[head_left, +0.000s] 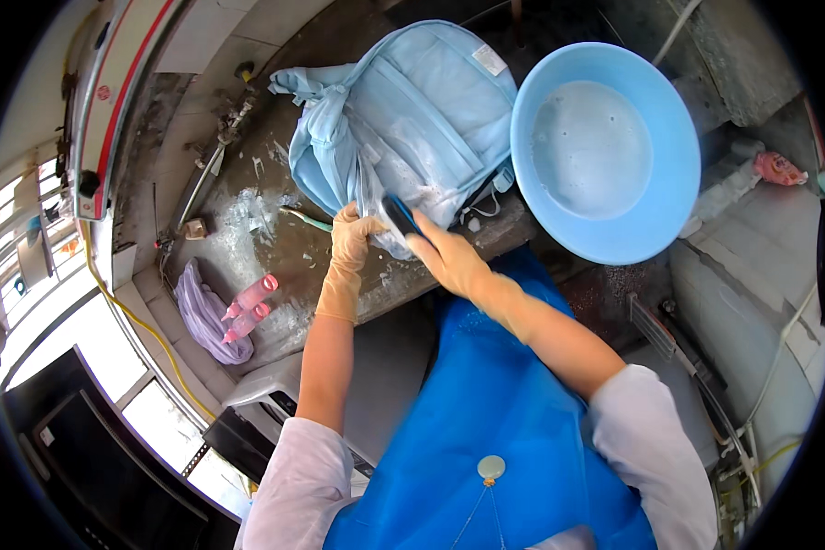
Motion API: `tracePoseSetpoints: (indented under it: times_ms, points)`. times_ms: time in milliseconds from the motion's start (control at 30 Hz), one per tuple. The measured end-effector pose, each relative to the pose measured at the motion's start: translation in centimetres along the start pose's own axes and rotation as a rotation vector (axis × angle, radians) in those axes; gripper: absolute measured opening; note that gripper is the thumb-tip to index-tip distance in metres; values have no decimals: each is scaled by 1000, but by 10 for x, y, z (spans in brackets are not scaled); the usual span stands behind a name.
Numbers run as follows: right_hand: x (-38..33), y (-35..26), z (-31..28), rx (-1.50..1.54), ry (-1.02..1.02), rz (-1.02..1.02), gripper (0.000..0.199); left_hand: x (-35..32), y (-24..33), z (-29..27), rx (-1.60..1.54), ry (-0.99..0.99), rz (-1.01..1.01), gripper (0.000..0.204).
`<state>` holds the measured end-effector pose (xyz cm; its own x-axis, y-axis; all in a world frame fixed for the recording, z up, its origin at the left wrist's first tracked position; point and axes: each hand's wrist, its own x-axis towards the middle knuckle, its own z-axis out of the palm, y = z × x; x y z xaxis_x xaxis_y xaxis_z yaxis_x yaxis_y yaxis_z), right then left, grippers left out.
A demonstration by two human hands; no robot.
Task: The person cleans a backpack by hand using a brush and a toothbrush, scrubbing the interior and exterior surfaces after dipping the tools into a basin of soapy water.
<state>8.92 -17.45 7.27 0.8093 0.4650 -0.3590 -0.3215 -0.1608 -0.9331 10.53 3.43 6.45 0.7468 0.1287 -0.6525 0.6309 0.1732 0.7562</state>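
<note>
A light blue backpack point(435, 92) lies on the wet worktop, with white suds on its lower part. My left hand point(350, 240), in a cream rubber glove, is closed on the backpack's wet fabric at its near edge. My right hand point(451, 261), gloved alike, grips a scrub brush point(398, 216) with a black and blue back. The brush rests against the sudsy fabric just right of my left hand; its bristles are mostly hidden. Right of the backpack stands a light blue basin point(674, 174) holding cloudy, soapy water.
Two pink bottles point(251, 293) and a purple plastic bag point(202, 307) lie at the worktop's left end. A green-handled tool point(307, 219) sits left of the backpack. A tap pipe point(213, 160) runs along the left wall. A pink packet point(779, 169) lies at the far right.
</note>
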Motion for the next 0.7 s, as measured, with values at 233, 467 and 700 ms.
tracePoseSetpoints:
  times_ms: [233, 467, 700]
  points:
    - [63, -32, -5, -171, -66, 148, 54, 29, -24, 5, -182, -20, 31, 21]
    - [-3, -17, 4, -378, -183, 117, 61, 34, -31, -23, -34, -31, -13, 9]
    - [92, -26, 15, -296, 105, 133, 54, 37, -30, -29, -67, -98, -68, 9]
